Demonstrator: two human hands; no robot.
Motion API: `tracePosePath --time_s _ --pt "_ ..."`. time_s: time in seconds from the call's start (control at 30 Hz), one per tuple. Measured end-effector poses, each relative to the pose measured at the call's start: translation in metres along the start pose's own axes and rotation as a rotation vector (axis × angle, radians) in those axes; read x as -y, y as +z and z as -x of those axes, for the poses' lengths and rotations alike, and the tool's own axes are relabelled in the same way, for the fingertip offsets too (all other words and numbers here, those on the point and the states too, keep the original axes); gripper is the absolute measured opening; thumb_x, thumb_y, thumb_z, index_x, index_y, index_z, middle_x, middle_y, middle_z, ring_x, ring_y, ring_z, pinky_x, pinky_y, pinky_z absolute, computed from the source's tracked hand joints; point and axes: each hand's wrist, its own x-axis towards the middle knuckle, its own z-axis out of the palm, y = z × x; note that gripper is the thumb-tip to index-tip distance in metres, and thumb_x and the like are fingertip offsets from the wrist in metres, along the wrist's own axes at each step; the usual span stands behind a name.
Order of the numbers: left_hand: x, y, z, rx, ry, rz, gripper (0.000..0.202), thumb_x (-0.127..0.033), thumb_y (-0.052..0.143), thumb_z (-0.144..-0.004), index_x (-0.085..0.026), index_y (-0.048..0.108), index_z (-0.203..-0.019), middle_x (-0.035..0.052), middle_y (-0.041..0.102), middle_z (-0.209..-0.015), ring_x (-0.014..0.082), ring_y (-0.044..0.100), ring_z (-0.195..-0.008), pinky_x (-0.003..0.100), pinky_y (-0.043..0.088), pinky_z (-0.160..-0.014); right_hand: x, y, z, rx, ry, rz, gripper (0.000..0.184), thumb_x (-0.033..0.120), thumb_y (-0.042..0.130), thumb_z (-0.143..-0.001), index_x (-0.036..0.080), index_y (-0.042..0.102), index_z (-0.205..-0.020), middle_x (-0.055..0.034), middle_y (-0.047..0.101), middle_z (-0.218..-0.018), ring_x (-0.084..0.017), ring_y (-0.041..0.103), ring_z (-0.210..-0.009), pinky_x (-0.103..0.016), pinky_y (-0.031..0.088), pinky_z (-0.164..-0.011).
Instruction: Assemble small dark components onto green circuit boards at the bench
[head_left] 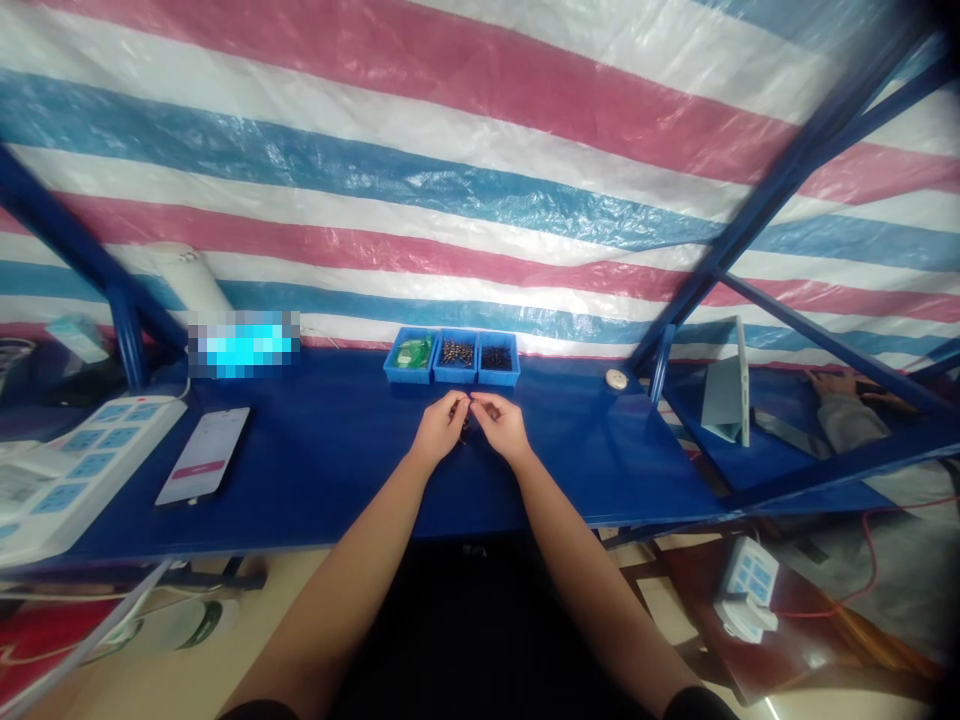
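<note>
My left hand (441, 425) and my right hand (501, 424) meet over the middle of the blue table (315, 450), fingertips pinched close together. What they hold, if anything, is too small to make out. Some small dark pieces (464, 432) show between and just below the hands. Just beyond stand three blue bins in a row. The left bin (409, 376) has a green packet (413, 352) in it, the middle bin (455, 375) small brass-and-dark parts (457, 353), and the right bin (499, 377) small black parts (496, 358).
On the left lie a phone (202, 457) and a white power strip (97, 465). A round whitish object (616, 379) sits near the right edge. Blue frame posts (660, 365) rise at both sides. Farther right, a co-worker's hand (832, 384) rests on another table near a tablet (742, 380).
</note>
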Motion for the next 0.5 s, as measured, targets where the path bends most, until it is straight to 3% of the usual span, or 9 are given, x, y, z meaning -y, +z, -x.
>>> tracePosePath --time_s 0.5 --pt "-0.0031 -0.0008 0.0005 -0.019 0.008 0.021 0.024 -0.041 0.047 -0.094 -0.021 0.061 -0.094 0.001 0.067 -0.084 0.0143 0.062 -0.071 0.024 0.047 -0.065 -0.0016 -0.001 0.0003 0.006 -0.043 0.054 0.026 0.034 0.06 -0.087 0.022 0.071 -0.108 -0.0062 0.073 -0.1 -0.018 0.069 -0.085 -0.032 0.057 -0.08"
